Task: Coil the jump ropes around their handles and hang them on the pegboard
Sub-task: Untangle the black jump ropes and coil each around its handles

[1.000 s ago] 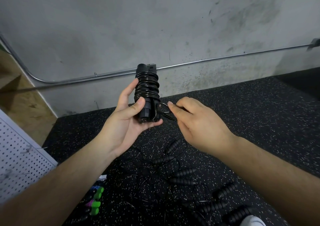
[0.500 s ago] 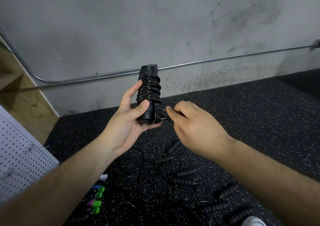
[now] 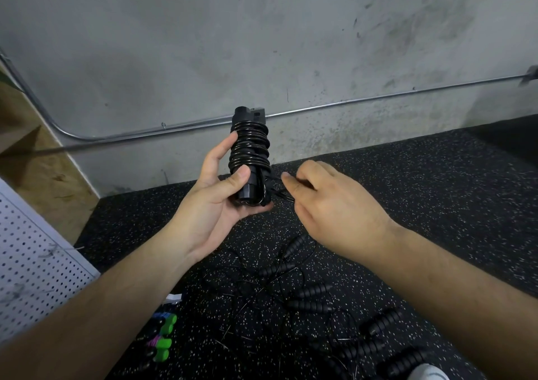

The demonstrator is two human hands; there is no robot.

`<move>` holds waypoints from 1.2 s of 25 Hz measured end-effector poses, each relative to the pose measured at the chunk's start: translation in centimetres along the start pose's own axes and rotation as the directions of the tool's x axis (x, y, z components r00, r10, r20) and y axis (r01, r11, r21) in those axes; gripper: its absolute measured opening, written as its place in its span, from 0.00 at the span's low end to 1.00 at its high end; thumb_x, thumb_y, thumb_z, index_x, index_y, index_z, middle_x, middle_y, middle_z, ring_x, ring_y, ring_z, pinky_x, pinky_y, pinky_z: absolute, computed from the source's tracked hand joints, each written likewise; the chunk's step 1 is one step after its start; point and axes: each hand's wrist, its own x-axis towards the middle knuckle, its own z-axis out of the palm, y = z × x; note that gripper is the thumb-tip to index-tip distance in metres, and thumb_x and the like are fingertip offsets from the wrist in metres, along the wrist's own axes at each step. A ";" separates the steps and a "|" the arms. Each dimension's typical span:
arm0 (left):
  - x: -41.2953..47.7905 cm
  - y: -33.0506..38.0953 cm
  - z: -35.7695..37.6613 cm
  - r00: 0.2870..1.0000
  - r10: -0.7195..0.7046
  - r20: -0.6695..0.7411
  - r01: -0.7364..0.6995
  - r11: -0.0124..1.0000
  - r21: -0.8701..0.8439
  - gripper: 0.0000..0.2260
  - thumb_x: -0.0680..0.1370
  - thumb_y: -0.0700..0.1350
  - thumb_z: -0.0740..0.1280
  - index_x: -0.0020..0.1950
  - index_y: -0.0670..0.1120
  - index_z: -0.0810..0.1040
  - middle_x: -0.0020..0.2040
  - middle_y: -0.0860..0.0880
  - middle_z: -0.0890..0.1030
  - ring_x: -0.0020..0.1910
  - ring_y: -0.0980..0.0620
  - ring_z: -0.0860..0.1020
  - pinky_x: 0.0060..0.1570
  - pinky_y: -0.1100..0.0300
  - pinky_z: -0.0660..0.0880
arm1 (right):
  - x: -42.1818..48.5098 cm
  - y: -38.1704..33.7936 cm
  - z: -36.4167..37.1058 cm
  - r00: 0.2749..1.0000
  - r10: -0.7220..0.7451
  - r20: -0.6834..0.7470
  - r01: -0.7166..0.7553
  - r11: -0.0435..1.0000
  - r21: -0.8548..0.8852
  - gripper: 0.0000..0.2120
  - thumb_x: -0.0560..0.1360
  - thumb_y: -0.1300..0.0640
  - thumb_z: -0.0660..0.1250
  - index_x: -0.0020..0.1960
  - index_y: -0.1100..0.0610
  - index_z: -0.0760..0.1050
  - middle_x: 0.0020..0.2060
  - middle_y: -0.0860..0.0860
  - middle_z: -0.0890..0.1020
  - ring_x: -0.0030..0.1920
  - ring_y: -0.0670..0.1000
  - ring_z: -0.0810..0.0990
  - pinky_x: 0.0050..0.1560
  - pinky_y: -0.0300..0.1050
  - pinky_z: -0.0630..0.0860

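Head view: left hand [image 3: 215, 204] grips the coiled jump rope [image 3: 250, 152]; right hand [image 3: 334, 210], just beside, pinches its loose end [image 3: 276, 188]. A slip there, I reckon, unwinds the coils.

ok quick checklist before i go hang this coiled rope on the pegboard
1. Hold on the coiled rope: left hand wraps the handles, thumb across. Ok.
2. Coils snug: stacked tightly, none slipping. Ok.
3. Loose end tucked: right hand pinches it beside the bundle's base, untucked. Not ok.
4. Free peg on the pegboard: only a corner shows, no peg visible. Cannot tell.
5. Other ropes clear: they lie on the floor, apart from the bundle. Ok.
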 end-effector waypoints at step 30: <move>-0.4 -1.5 1.3 0.993 -0.118 0.013 0.117 0.992 0.046 0.27 0.78 0.39 0.67 0.73 0.61 0.70 0.63 0.40 0.82 0.63 0.38 0.80 0.56 0.38 0.79 | -0.4 -1.7 0.5 0.910 0.359 0.208 -0.414 0.812 0.412 0.07 0.80 0.61 0.65 0.51 0.59 0.82 0.46 0.50 0.77 0.42 0.52 0.80 0.46 0.49 0.78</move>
